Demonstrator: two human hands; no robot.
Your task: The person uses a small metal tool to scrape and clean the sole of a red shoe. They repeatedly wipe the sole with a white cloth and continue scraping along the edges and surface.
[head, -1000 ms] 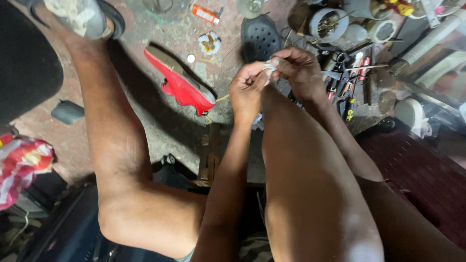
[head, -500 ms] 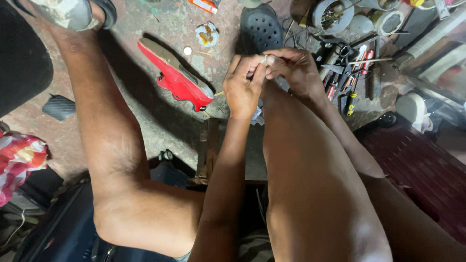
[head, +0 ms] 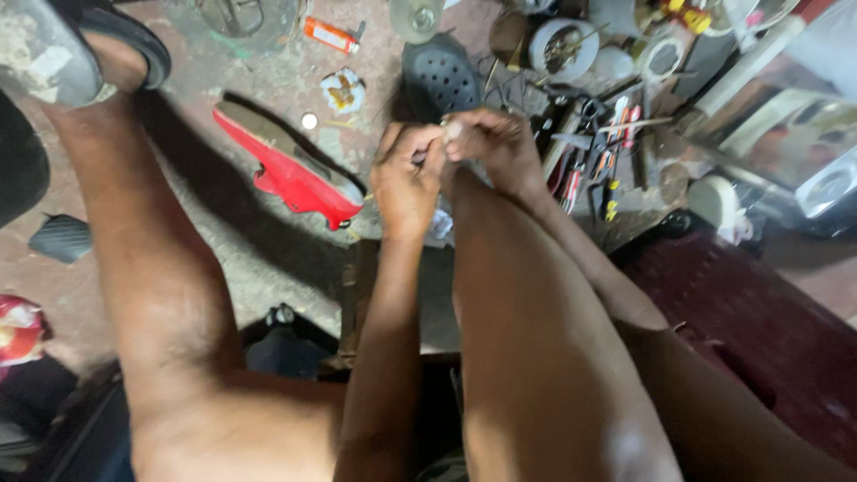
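Both hands are meeting above the knee, the left hand (head: 406, 178) and right hand (head: 495, 147) pinching something small and pale (head: 453, 129). A red shoe sole (head: 290, 165) is lying on the floor nearby.

Bare arms and legs, no sleeves; a dark sandal (head: 134, 45) with a worn grey sole.

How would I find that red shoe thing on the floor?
Start at the two hands pinching something small above the knee, then look left on the gritty floor. The red shoe lies there on its side, long and pointed. Nothing else near it is that big or bright red.
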